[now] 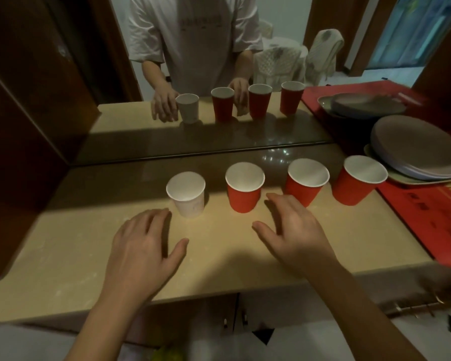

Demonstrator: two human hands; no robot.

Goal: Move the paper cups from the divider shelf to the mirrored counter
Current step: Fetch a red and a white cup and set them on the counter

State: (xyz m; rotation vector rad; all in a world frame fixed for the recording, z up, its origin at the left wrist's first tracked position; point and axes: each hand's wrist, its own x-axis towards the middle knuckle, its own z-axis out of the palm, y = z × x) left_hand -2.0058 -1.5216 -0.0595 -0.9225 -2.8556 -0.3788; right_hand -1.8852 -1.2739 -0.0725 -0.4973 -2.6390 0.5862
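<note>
A row of upright paper cups stands on the beige mirrored counter (349, 243): a white cup (186, 195) at the left, then three red cups (244, 187), (305, 182), (357, 179). My left hand (143, 248) hovers open just in front of the white cup, fingers spread, holding nothing. My right hand (294, 230) is open too, its fingertips close to the gap between the first and second red cups, touching neither. The mirror (219, 61) behind shows the cups and both hands reflected.
Stacked grey plates (417, 149) on a tray sit at the right on a red mat (427, 217), close to the rightmost red cup. Dark wooden panels (24, 126) wall the left side. Cabinet doors (235, 316) lie below the counter edge.
</note>
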